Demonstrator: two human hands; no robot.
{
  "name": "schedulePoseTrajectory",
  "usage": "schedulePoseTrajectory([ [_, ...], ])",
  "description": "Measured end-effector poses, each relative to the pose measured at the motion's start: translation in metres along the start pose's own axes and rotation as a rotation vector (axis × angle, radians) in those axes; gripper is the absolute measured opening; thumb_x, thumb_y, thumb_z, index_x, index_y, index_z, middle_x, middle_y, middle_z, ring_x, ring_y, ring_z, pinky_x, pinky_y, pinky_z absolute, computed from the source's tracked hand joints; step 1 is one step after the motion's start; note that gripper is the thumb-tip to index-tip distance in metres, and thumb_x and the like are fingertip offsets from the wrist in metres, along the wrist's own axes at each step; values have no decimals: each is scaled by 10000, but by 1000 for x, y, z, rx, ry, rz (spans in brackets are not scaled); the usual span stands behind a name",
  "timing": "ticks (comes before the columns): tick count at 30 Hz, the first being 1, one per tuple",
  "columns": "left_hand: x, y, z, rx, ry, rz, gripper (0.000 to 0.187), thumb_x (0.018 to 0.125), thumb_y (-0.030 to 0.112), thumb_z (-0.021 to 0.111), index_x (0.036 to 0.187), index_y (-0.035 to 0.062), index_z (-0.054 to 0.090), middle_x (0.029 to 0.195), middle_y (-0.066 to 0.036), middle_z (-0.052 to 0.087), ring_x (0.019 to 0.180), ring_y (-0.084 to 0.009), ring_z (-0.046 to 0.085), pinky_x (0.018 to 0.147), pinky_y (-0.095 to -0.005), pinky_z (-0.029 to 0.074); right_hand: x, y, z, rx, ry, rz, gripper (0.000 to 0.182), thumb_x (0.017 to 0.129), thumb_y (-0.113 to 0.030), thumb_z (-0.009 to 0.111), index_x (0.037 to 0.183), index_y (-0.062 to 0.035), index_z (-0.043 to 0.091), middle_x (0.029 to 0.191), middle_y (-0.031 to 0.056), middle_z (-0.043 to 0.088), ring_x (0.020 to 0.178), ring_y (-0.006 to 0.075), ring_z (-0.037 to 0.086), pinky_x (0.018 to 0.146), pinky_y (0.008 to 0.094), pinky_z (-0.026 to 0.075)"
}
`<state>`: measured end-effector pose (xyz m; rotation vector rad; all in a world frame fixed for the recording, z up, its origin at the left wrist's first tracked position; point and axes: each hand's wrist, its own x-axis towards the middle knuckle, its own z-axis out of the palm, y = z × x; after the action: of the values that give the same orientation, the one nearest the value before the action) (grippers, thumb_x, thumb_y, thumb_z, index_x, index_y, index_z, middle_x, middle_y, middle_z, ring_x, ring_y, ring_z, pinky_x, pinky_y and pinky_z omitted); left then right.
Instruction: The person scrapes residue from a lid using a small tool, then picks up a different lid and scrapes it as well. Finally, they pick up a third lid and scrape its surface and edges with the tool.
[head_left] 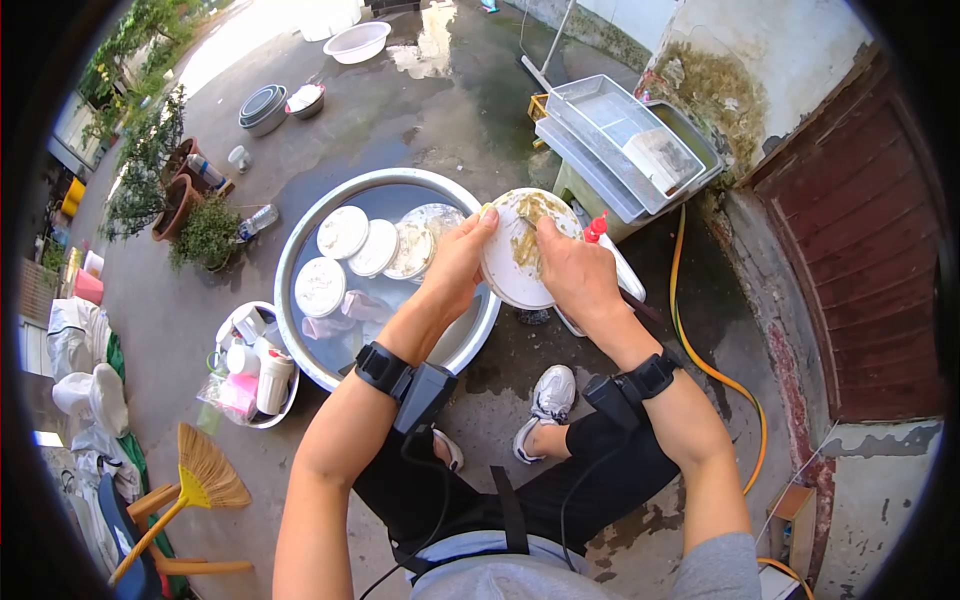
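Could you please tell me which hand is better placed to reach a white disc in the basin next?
Probably the left hand: it grips the side of the round plate nearer the basin, while the right hand works at the soiled face, farther from the discs.

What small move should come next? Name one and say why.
I'd draw the right hand across the yellowish-brown residue, with the left hand steadying the white round piece: patches show beside the right fingers, while much of the surface around them looks white.
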<state>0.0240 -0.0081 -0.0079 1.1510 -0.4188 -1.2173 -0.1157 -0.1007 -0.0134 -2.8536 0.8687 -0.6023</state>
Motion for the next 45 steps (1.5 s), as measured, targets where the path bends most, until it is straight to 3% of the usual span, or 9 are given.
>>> schedulePoseTrajectory([
  [6,0,1,0,6,-6,5,383,1015,337,441,1234,44,554,1167,-75,634,1017,-158,637,872,-328,526,-4,-13,0,32,-21,-105,109,940,-182,486,958,-77,507,608,150,614,562,341,642,472,452,482],
  [8,0,0,0,4,-1,8,379,1015,338,441,1231,48,555,1163,-71,635,1015,-154,636,867,-327,526,4,-5,-4,-39,-9,-22,95,852,-97,524,944,-74,517,596,123,634,561,301,668,465,411,509],
  [13,3,-1,-4,-4,-1,9,373,1014,332,446,1234,50,552,1159,-71,636,1012,-153,637,862,-325,527,-2,-10,-4,6,-25,-71,129,843,-86,524,972,-72,527,589,127,632,568,314,668,482,427,510],
  [15,1,1,-3,5,14,0,374,1014,331,446,1234,48,552,1158,-72,637,1011,-154,638,864,-325,527,-4,-13,-3,-2,-39,-101,106,934,-167,483,973,-72,511,578,143,605,550,342,639,467,454,477],
  [19,-2,2,1,-7,29,-13,319,1020,319,439,1192,88,576,1062,-34,658,924,-132,646,803,-313,520,1,-7,-5,-4,-10,-43,102,932,-164,488,963,-68,509,577,144,605,546,340,637,463,456,476],
  [25,0,2,0,-17,32,15,326,1022,321,432,1195,84,573,1065,-35,658,922,-131,647,798,-307,524,-4,-10,-1,43,-22,-114,109,934,-165,486,961,-62,509,577,146,603,540,340,633,463,455,475],
  [39,-3,1,0,47,-8,4,362,1016,334,446,1235,67,554,1130,-52,645,1004,-140,630,871,-313,505,3,-2,-3,-37,-24,30,156,954,-207,474,998,-65,520,572,152,604,531,344,631,460,460,471],
  [41,-3,0,2,44,-11,9,354,1019,329,442,1242,77,553,1116,-45,647,989,-131,626,861,-309,498,2,-5,-5,-40,-20,9,123,839,-93,528,958,-61,512,592,139,637,562,309,670,473,426,507],
  [45,-5,0,1,39,-34,55,330,997,260,506,1234,34,544,1125,-66,643,986,-125,624,857,-298,506,1,-5,-5,-60,-47,-15,139,839,-90,525,975,-61,511,597,138,640,560,312,668,472,431,506],
])
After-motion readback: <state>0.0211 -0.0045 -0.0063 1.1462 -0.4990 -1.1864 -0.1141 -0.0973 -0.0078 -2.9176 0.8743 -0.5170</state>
